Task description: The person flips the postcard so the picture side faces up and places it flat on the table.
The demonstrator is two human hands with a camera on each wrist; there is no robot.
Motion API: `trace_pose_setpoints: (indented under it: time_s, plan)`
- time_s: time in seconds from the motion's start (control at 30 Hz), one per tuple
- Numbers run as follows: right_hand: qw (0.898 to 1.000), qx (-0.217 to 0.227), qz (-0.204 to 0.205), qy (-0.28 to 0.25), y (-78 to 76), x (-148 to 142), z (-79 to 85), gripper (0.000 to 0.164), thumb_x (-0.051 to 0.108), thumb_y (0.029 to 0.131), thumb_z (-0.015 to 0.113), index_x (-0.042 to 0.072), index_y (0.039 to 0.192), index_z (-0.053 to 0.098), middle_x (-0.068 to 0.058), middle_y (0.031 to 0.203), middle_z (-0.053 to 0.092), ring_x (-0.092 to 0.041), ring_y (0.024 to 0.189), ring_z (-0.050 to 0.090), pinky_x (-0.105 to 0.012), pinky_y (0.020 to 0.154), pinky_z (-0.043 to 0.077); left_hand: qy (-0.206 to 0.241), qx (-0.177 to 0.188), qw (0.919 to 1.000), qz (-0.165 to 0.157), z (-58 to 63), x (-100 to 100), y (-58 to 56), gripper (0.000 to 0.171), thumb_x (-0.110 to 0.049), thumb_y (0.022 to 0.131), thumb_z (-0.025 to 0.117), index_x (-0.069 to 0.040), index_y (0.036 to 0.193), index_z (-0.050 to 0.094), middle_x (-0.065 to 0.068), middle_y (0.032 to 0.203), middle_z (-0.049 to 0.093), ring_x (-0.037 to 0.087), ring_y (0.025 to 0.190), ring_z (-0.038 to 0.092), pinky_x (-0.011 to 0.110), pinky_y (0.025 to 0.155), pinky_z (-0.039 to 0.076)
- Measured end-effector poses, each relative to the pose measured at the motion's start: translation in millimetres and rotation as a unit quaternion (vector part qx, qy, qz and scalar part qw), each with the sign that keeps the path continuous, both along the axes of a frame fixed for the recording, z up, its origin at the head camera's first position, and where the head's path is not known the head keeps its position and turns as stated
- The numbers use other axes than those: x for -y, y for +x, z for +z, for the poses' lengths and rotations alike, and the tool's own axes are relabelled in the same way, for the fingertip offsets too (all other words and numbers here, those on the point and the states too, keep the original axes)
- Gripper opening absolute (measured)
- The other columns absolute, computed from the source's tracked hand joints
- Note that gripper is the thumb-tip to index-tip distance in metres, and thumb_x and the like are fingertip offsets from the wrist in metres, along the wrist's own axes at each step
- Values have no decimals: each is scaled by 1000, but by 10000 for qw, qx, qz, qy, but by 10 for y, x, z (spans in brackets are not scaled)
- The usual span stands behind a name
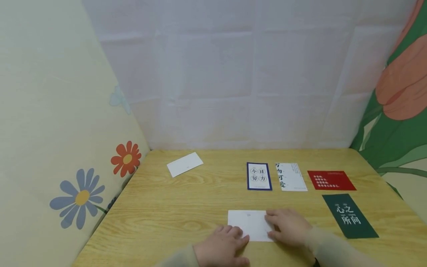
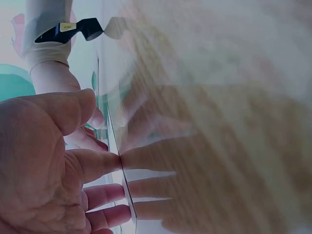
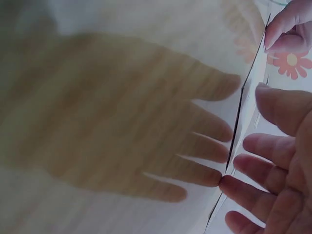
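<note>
A white card (image 1: 251,226) with a small faint mark lies near the front of the table. My left hand (image 1: 221,246) is at its lower left corner, fingertips touching the card's edge. In the left wrist view the left fingers (image 2: 102,195) stretch to that edge, with the thumb held apart. On the card's right end rests my right hand (image 1: 289,227). Seen from the right wrist, the right fingers (image 3: 253,195) are spread and loosely bent, and the thumb is clear of them. Neither hand visibly grips the card.
Another white card (image 1: 185,164) lies at the back left. Further right are a blue-bordered card (image 1: 259,185), a white card with black characters (image 1: 293,178), a red card (image 1: 337,180) and a dark green card (image 1: 350,228). A white cloth (image 1: 233,81) hangs behind the table.
</note>
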State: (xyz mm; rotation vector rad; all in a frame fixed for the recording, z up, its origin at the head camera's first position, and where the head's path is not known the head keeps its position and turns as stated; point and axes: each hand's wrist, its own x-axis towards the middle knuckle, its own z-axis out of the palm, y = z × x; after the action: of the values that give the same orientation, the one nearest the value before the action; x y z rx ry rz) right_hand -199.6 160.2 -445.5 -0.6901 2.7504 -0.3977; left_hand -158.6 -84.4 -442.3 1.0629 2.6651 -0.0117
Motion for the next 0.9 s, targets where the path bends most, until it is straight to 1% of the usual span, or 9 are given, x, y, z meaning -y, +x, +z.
trace_pose_setpoints:
  time_s: [0.17,0.27,0.4,0.5,0.63,0.7,0.77,0.83,0.9]
  plan:
    - [9998,63,26,171,51,-14,6,51,42,84,70,15,127,63,-3,136,55,-27,126,49,-56,104,33,-194,-267,9990,-308,-19,-8,28,68,-69,91,38,-26,143,47,-3,136,49,17,121,46,38,99,39]
    - [9998,57,80,177,65,-22,-1,53,42,83,71,15,128,62,-4,137,54,-28,126,49,-56,103,35,-136,-309,9987,-390,-13,0,36,66,-67,92,39,-27,143,47,-3,134,49,17,119,46,37,98,39]
    - [9999,73,111,111,72,-32,-19,53,42,83,71,15,128,62,-4,137,54,-28,126,49,-56,103,35,301,16,9988,-389,18,37,-12,56,-58,94,46,-25,139,52,-4,129,53,13,113,49,34,94,41]
    - [9999,79,128,25,76,-45,-28,53,43,84,71,16,128,62,-3,137,55,-27,126,49,-56,103,35,814,201,9956,-415,3,96,-105,48,-48,95,53,-20,133,59,-5,120,58,8,105,53,28,90,44]
    - [9998,40,157,-95,78,-66,-36,52,42,83,71,16,128,63,-3,136,55,-27,125,50,-55,102,36,1432,322,9891,-66,-1,157,-232,35,-35,91,64,-15,118,69,-7,106,61,4,92,54,22,82,45]
    - [9998,25,169,-139,75,-74,-40,51,41,83,72,17,127,63,-3,136,55,-27,125,50,-55,102,37,1701,458,9839,316,21,174,-275,27,-30,87,69,-14,109,72,-9,100,61,3,86,53,21,78,45]
    - [9997,36,160,-170,74,-77,-41,50,41,82,73,17,126,64,-2,135,56,-27,124,50,-55,102,37,1948,569,9774,593,28,195,-313,20,-27,85,72,-14,100,72,-11,95,59,2,81,51,21,75,44]
    - [9997,37,159,-176,74,-78,-42,49,41,82,73,17,125,65,-2,135,56,-27,124,50,-55,102,36,2099,611,9728,762,23,213,-347,17,-26,83,74,-15,96,71,-12,93,57,2,78,49,21,72,43]
    - [9997,35,150,-186,77,-77,-43,48,40,82,73,17,124,65,-1,135,56,-27,124,50,-55,102,36,2125,574,9719,837,12,222,-374,18,-27,82,76,-16,96,71,-12,92,57,3,76,48,22,71,42]
